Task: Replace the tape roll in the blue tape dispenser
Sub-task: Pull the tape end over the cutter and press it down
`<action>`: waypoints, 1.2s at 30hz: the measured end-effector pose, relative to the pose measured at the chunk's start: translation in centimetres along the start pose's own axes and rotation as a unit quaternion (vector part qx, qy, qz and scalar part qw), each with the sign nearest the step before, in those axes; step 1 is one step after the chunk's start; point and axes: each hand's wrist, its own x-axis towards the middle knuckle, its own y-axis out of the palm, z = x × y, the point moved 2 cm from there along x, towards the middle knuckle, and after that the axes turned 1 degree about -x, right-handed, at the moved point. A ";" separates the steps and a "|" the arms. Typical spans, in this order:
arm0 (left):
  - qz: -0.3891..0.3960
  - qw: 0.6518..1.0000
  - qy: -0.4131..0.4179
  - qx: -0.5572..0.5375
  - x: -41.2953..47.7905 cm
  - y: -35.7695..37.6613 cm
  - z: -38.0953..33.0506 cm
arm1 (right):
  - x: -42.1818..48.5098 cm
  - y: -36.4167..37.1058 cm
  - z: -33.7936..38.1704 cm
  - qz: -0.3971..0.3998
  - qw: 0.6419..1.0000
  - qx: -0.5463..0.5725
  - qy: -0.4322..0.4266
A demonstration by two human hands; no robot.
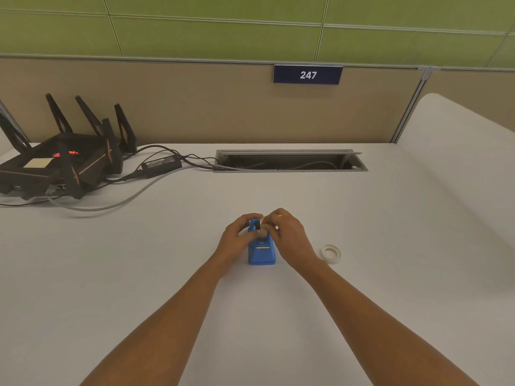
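The blue tape dispenser (261,253) stands on the white desk, its cutter end towards me. My left hand (238,237) grips its left side, fingers curled round the top. My right hand (287,235), with a gold ring, pinches a whitish tape roll (262,232) seated in the top of the dispenser; most of that roll is hidden by my fingers. A second clear tape roll (331,252) lies flat on the desk just right of my right wrist.
A black router (55,165) with several antennas sits at the back left, with a power brick (161,165) and cables trailing across the desk. An open cable slot (289,160) is cut into the desk near the beige partition.
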 end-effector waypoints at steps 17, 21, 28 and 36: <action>-0.013 1.000 -0.026 0.012 0.4 0.3 -0.5 | -1.9 0.2 0.9 0.006 0.999 -0.021 0.027; -0.010 1.000 -0.024 0.015 0.4 0.2 -0.6 | -2.3 0.1 1.0 0.001 0.999 -0.026 0.027; 0.003 0.999 -0.040 0.016 0.4 0.3 -0.6 | -3.1 0.1 0.9 -0.011 0.998 -0.055 0.026; -0.012 1.000 -0.024 0.010 0.1 0.4 -0.6 | -3.7 0.1 1.0 -0.016 0.998 -0.058 0.030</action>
